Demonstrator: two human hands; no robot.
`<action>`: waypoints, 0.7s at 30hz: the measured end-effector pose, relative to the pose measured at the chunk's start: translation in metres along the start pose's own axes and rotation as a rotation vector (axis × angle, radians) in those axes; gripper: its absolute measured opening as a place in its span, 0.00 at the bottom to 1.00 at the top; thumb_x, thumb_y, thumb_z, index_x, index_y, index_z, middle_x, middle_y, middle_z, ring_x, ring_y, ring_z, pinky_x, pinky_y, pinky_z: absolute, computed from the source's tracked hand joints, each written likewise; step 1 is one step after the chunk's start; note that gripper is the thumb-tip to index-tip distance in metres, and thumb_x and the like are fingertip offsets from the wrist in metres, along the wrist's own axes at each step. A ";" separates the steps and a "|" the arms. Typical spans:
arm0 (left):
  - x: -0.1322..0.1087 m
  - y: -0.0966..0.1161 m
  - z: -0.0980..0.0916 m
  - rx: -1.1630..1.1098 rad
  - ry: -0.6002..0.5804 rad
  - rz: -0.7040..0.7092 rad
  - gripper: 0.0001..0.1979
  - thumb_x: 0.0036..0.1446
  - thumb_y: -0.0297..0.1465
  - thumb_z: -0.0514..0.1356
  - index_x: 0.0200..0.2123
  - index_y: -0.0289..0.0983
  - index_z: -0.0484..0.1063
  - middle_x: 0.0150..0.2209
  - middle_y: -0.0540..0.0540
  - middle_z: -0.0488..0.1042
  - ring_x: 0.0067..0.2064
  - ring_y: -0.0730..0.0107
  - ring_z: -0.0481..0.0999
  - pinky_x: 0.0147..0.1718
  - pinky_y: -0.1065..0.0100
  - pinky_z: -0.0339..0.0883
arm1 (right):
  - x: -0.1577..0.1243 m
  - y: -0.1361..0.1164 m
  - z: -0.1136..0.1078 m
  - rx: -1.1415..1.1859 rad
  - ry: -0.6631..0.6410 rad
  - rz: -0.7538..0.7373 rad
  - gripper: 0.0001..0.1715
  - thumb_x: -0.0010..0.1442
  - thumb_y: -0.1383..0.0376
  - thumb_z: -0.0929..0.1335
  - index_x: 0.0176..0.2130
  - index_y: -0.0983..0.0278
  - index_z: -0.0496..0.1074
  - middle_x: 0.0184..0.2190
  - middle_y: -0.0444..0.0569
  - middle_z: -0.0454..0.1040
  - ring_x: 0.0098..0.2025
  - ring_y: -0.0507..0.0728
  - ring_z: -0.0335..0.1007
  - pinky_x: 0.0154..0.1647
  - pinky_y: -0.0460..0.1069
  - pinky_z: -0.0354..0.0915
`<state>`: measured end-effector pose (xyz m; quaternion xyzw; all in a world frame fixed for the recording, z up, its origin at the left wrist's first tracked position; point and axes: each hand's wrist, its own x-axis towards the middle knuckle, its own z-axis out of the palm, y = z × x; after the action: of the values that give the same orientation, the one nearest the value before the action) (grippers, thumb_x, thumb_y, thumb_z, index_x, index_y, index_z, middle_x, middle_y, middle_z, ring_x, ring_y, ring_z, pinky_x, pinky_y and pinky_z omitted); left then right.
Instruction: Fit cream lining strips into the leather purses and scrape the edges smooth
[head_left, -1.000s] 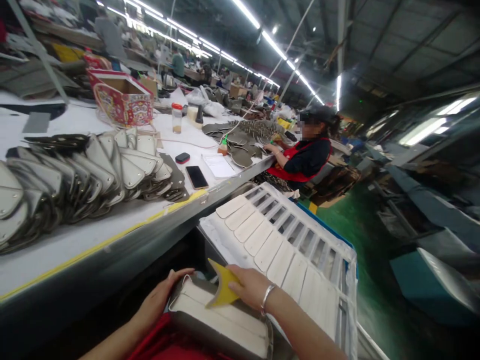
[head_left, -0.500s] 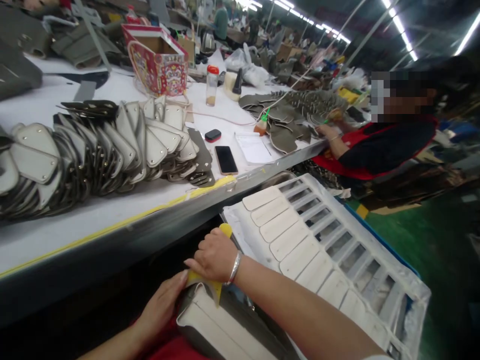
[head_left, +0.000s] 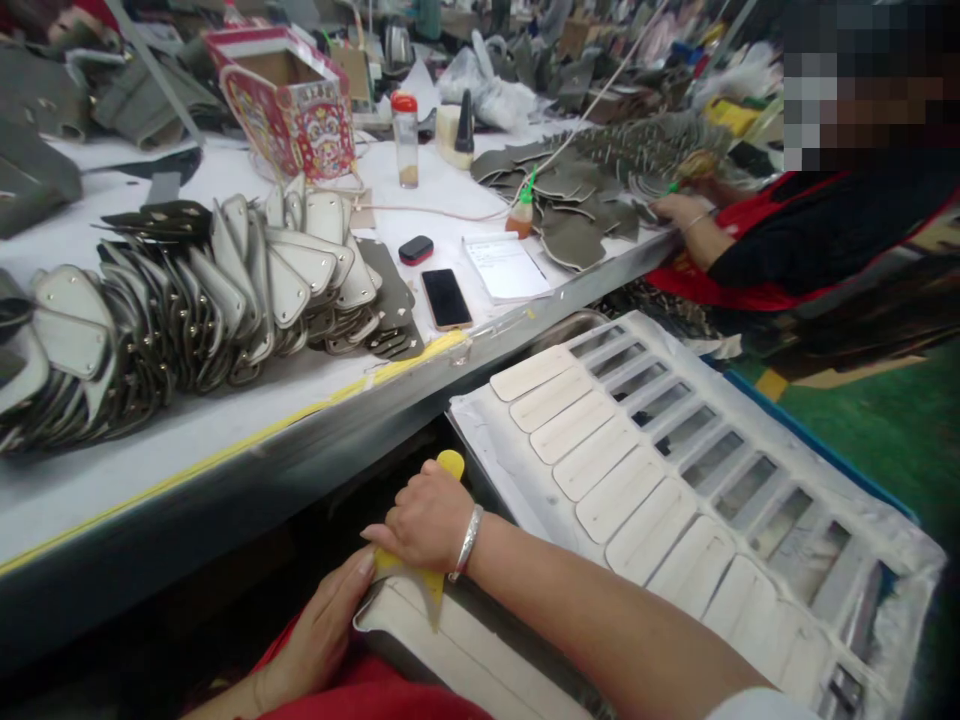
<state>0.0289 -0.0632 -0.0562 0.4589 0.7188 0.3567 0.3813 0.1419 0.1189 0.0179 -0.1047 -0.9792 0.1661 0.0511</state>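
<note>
My right hand (head_left: 424, 520) is closed round a yellow plastic scraper (head_left: 431, 590), whose point presses down on a white strip glued to a grey leather piece (head_left: 465, 650) lying on my lap. My left hand (head_left: 326, 630) steadies the near left end of that piece, fingers curled against its edge. A silver bangle sits on my right wrist. To the right of my hands stands a slotted white rack (head_left: 757, 540) with several white strips (head_left: 592, 460) laid across it.
A long white worktable (head_left: 225, 430) with a yellow edge strip carries rows of grey leather parts (head_left: 187, 300), a phone (head_left: 447, 298), a notepad (head_left: 506, 268), a small bottle (head_left: 405, 138) and a red printed box (head_left: 289, 105). A person in a red apron (head_left: 810, 240) works at the far right.
The view has dropped towards the table. My right hand turned the scraper from held flat above the piece to point-down on its left end. My left hand stays at that end.
</note>
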 end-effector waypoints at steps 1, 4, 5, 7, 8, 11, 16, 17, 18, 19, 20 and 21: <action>0.003 0.004 0.000 -0.080 0.006 -0.044 0.30 0.56 0.52 0.49 0.52 0.38 0.68 0.54 0.42 0.69 0.56 0.55 0.64 0.59 0.58 0.53 | -0.002 -0.001 -0.001 -0.034 -0.050 0.022 0.32 0.65 0.51 0.56 0.26 0.65 0.77 0.24 0.53 0.75 0.28 0.57 0.67 0.38 0.56 0.52; 0.017 0.030 -0.009 -0.260 -0.108 -0.139 0.24 0.60 0.46 0.49 0.52 0.38 0.66 0.54 0.45 0.68 0.56 0.58 0.64 0.58 0.60 0.56 | -0.010 -0.006 -0.001 -0.060 -0.088 0.156 0.32 0.65 0.52 0.54 0.28 0.64 0.76 0.26 0.53 0.76 0.30 0.59 0.69 0.37 0.57 0.53; 0.023 0.041 -0.013 -0.296 -0.176 -0.148 0.23 0.61 0.44 0.48 0.53 0.38 0.65 0.54 0.46 0.68 0.56 0.59 0.65 0.56 0.61 0.58 | -0.013 -0.007 -0.001 -0.057 -0.079 0.195 0.32 0.66 0.52 0.53 0.28 0.64 0.76 0.27 0.53 0.76 0.30 0.59 0.70 0.36 0.57 0.54; 0.035 0.060 -0.022 -0.328 -0.324 -0.151 0.21 0.62 0.42 0.48 0.53 0.40 0.65 0.53 0.47 0.68 0.54 0.60 0.66 0.53 0.63 0.60 | -0.021 -0.011 -0.002 -0.041 -0.058 0.243 0.30 0.66 0.54 0.53 0.29 0.63 0.75 0.26 0.51 0.76 0.29 0.60 0.70 0.35 0.57 0.54; 0.040 0.068 -0.025 -0.320 -0.385 -0.151 0.20 0.62 0.42 0.49 0.53 0.40 0.65 0.53 0.47 0.68 0.53 0.60 0.66 0.53 0.64 0.60 | -0.026 -0.012 -0.002 -0.029 -0.052 0.256 0.27 0.66 0.55 0.54 0.30 0.61 0.75 0.25 0.50 0.75 0.29 0.60 0.70 0.34 0.57 0.54; 0.051 0.081 -0.027 -0.249 -0.513 -0.135 0.20 0.62 0.42 0.49 0.53 0.41 0.64 0.52 0.48 0.69 0.54 0.62 0.65 0.55 0.66 0.56 | -0.043 -0.013 -0.003 -0.003 -0.025 0.285 0.20 0.65 0.58 0.56 0.36 0.56 0.73 0.24 0.48 0.75 0.28 0.61 0.70 0.31 0.56 0.54; 0.053 0.080 -0.017 -0.164 -0.627 -0.138 0.24 0.61 0.43 0.50 0.58 0.42 0.56 0.59 0.48 0.62 0.57 0.63 0.62 0.57 0.66 0.53 | -0.067 -0.020 -0.006 -0.016 -0.011 0.375 0.19 0.65 0.59 0.56 0.39 0.56 0.73 0.25 0.49 0.75 0.29 0.61 0.71 0.32 0.56 0.54; 0.053 0.079 -0.017 -0.136 -0.623 -0.147 0.25 0.61 0.44 0.50 0.59 0.42 0.55 0.59 0.47 0.61 0.57 0.62 0.62 0.56 0.65 0.54 | -0.068 -0.023 -0.007 -0.023 -0.021 0.386 0.18 0.65 0.59 0.56 0.39 0.56 0.73 0.26 0.49 0.75 0.30 0.61 0.71 0.32 0.56 0.55; 0.052 0.078 -0.019 -0.112 -0.626 -0.156 0.27 0.60 0.45 0.51 0.59 0.42 0.54 0.59 0.47 0.61 0.57 0.62 0.62 0.56 0.65 0.54 | -0.070 -0.027 -0.008 -0.028 -0.038 0.403 0.18 0.65 0.58 0.57 0.39 0.57 0.73 0.26 0.49 0.76 0.30 0.61 0.71 0.33 0.56 0.55; 0.052 0.076 -0.022 -0.094 -0.643 -0.162 0.28 0.59 0.45 0.52 0.60 0.42 0.54 0.58 0.46 0.63 0.56 0.61 0.63 0.55 0.64 0.56 | -0.071 -0.031 -0.010 -0.038 -0.060 0.432 0.20 0.65 0.58 0.56 0.39 0.58 0.74 0.27 0.50 0.76 0.30 0.61 0.71 0.33 0.56 0.56; 0.052 0.075 -0.025 -0.091 -0.671 -0.165 0.30 0.58 0.46 0.54 0.60 0.42 0.54 0.57 0.46 0.64 0.55 0.60 0.64 0.54 0.64 0.57 | -0.073 -0.035 -0.013 -0.051 -0.085 0.470 0.23 0.65 0.56 0.55 0.37 0.59 0.75 0.27 0.51 0.76 0.31 0.61 0.72 0.33 0.56 0.56; 0.053 0.073 -0.029 -0.107 -0.706 -0.168 0.30 0.57 0.46 0.55 0.60 0.42 0.55 0.56 0.47 0.66 0.55 0.60 0.65 0.54 0.64 0.57 | -0.077 -0.038 -0.016 -0.069 -0.108 0.516 0.27 0.66 0.54 0.54 0.35 0.61 0.76 0.27 0.53 0.76 0.31 0.62 0.72 0.33 0.56 0.57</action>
<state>0.0167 0.0051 0.0081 0.4725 0.5584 0.1807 0.6575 0.2119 0.0716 0.0408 -0.3434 -0.9265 0.1457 -0.0486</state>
